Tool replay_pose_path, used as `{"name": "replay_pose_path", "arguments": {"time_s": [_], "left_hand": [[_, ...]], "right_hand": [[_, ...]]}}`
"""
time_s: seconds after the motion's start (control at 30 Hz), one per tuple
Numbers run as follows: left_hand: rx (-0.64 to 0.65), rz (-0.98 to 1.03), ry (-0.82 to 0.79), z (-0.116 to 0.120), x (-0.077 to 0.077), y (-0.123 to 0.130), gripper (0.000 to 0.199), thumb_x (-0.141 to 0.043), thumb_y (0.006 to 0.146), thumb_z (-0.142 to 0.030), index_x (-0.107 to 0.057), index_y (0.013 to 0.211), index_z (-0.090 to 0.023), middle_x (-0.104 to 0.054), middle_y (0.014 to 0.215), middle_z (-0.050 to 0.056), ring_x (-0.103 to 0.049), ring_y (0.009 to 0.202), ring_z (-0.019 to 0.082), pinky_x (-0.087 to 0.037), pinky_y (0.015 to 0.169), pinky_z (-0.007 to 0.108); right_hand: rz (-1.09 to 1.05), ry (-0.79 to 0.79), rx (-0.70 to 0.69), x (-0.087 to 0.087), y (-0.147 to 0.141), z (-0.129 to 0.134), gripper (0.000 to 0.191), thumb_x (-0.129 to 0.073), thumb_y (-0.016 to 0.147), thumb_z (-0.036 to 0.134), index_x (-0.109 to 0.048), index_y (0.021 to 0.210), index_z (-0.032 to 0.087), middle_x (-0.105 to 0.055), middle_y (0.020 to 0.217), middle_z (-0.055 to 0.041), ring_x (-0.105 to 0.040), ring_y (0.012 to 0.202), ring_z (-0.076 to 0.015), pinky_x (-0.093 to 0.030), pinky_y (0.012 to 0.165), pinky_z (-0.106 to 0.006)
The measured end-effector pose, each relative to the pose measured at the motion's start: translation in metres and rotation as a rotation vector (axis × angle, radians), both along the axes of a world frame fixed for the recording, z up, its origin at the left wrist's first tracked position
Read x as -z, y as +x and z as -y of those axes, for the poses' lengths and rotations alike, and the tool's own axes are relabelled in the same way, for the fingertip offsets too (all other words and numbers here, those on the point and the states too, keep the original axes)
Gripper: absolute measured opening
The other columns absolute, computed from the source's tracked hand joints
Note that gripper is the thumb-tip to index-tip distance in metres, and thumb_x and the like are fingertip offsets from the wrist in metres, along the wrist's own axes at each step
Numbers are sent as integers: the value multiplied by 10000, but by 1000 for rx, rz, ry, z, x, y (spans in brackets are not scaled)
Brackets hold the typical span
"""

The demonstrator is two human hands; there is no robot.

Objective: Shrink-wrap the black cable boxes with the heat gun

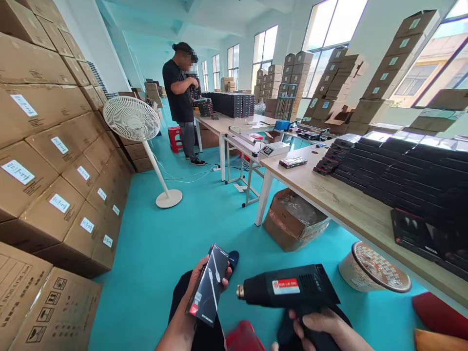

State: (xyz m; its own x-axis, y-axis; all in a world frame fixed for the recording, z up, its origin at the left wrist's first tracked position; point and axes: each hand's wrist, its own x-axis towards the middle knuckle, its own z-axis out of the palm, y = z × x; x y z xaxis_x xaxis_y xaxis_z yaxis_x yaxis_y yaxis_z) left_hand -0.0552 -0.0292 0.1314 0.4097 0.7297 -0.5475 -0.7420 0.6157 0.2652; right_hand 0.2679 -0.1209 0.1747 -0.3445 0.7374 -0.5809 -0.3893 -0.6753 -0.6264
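Observation:
My left hand is closed around a slim black box with a white charging cable pictured on its front. The box is tilted, its top edge pointing away from me. In my right hand is a black heat gun with a red and white label, gripped by its handle. The metal nozzle points left at the box and stays a short gap away from it. Whether the trigger is pressed I cannot tell.
On the right, a wooden table bears stacked black boxes. An open carton and a bin stand below its edge. Cartons are piled at left, near a white fan. A person stands at a farther table.

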Motion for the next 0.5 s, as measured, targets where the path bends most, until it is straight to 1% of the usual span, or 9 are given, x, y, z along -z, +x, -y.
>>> {"name": "replay_pose_path", "arguments": {"time_s": [0.07,0.13,0.17,0.2,0.27,0.33,0.4,0.43,0.5], "left_hand": [[0,-69,26,0,0,4,500,-606,933,-385,-604,1328,-78,-772,979,198,-766,865,325,-626,699,393],[9,-128,36,-4,1,7,533,-630,922,-362,-581,1367,-72,-785,981,190,-774,867,332,-637,737,414],[14,-154,34,-6,1,8,548,-646,915,-365,-578,1373,-71,-791,975,183,-778,858,331,-640,745,416],[16,-172,29,-9,1,7,557,-659,911,-373,-579,1373,-72,-795,965,174,-780,843,327,-641,749,415],[10,-165,34,-14,2,3,561,-658,914,-400,-585,1370,-80,-799,967,163,-782,839,326,-642,757,421],[-27,-125,69,-17,2,-4,555,-639,925,-414,-583,1376,-95,-796,1011,164,-780,876,327,-640,768,426],[-47,-96,102,-19,3,-12,555,-630,929,-425,-584,1370,-92,-786,1048,179,-777,902,326,-638,754,418],[-45,-94,107,-19,4,-15,560,-633,926,-438,-590,1357,-85,-783,1051,187,-777,894,324,-637,737,412],[-20,-100,100,-19,5,-16,565,-646,912,-475,-614,1315,-80,-783,1030,188,-778,844,316,-632,704,406]], "right_hand": [[34,-31,107,-7,-10,-21,351,-850,666,366,-734,882,115,-667,697,-22,-547,498,-96,-426,452,-213],[26,-20,197,-18,-28,-39,341,-855,648,326,-723,885,119,-661,707,-5,-575,544,-90,-439,471,-190],[7,16,192,-24,-37,-46,342,-844,649,328,-719,890,120,-662,711,-4,-577,547,-89,-439,472,-191],[-13,49,148,-31,-45,-50,346,-825,651,337,-717,901,122,-667,714,-9,-583,546,-97,-436,464,-198],[-20,118,-40,-42,-53,-49,340,-781,636,333,-716,896,123,-680,699,-26,-574,499,-115,-402,423,-221],[49,155,-294,-48,-49,-43,321,-761,593,273,-718,875,126,-693,676,-36,-565,469,-127,-369,412,-235],[165,165,-443,-50,-38,-39,303,-754,583,233,-714,867,136,-680,625,-21,-547,462,-128,-370,435,-245],[221,172,-433,-49,-33,-40,295,-754,600,245,-706,872,141,-665,602,-10,-539,468,-128,-378,450,-249],[288,190,-254,-48,-30,-43,294,-745,659,328,-680,886,154,-635,594,7,-527,487,-131,-400,470,-259]]}}
